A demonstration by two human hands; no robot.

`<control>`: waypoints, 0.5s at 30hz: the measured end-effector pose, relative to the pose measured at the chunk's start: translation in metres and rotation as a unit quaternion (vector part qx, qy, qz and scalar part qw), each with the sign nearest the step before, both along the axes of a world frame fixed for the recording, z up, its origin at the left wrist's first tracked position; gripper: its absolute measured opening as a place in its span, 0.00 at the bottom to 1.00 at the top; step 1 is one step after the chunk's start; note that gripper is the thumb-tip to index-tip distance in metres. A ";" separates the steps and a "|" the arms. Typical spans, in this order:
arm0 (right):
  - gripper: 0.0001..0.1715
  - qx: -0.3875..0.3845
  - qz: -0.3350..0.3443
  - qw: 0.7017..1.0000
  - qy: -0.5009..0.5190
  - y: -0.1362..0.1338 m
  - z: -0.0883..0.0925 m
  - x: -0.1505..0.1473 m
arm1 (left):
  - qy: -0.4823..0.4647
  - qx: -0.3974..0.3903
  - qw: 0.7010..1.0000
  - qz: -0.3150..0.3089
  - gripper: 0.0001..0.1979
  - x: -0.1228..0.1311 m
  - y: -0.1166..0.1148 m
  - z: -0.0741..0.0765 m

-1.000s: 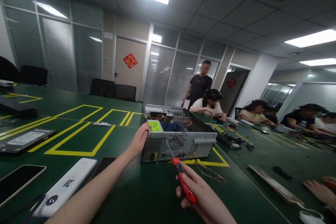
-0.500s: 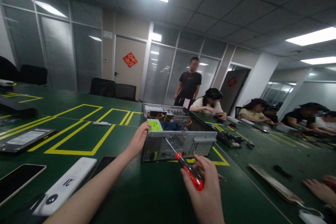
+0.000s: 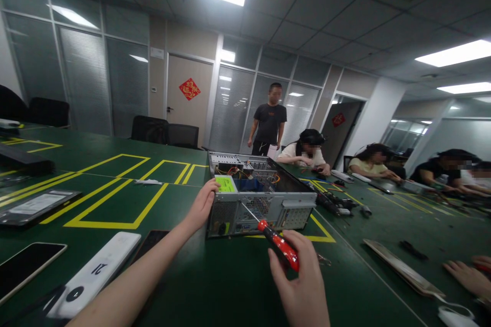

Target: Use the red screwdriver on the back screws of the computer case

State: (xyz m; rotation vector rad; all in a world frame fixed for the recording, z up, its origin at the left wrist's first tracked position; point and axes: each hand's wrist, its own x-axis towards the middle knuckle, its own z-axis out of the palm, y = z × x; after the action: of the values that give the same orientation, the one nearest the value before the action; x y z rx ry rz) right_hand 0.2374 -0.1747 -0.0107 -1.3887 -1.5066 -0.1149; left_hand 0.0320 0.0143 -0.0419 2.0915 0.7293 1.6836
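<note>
An open computer case (image 3: 276,209) lies on the green table with its rear panel facing me. Inside at its left corner is a power supply with a yellow-green label (image 3: 225,184), and cables show behind it. My left hand (image 3: 201,204) grips the case's left rear corner beside that label, its fingertips over the edge. In my right hand (image 3: 301,265) is a screwdriver (image 3: 282,245) with a red and black handle, held between thumb and fingers. Its shaft slants up to the left, and the tip meets the rear panel near the power supply's edge.
On the left lie a white device marked 21 (image 3: 97,271), a phone (image 3: 30,268) and a hard drive (image 3: 40,207). Cables and dark parts (image 3: 337,202) sit right of the case. Another person's hand (image 3: 468,276) rests at the right edge. Several people are around the table.
My right hand's fingers have shifted on the screwdriver handle, which has turned a little. The tip stays at the panel. The standing person has moved slightly left.
</note>
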 end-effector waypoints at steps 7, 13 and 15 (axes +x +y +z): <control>0.21 0.082 -0.020 0.996 -0.029 0.006 -0.013 0.004 | -0.004 0.000 1.000 -0.001 0.15 0.001 0.000 0.001; 0.24 0.037 -0.033 0.998 -0.042 0.005 -0.021 0.005 | -0.002 0.007 1.000 0.001 0.15 0.001 0.002 -0.001; 0.24 0.019 -0.030 0.999 -0.030 0.005 -0.022 0.005 | -0.002 0.005 1.000 0.001 0.15 0.000 0.002 -0.001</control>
State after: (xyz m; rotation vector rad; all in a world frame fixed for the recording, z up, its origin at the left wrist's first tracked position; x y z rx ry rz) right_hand 0.2422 -0.1700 -0.0330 -1.4110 -1.5050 -0.2215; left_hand 0.0323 0.0165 -0.0429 2.0944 0.7237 1.6950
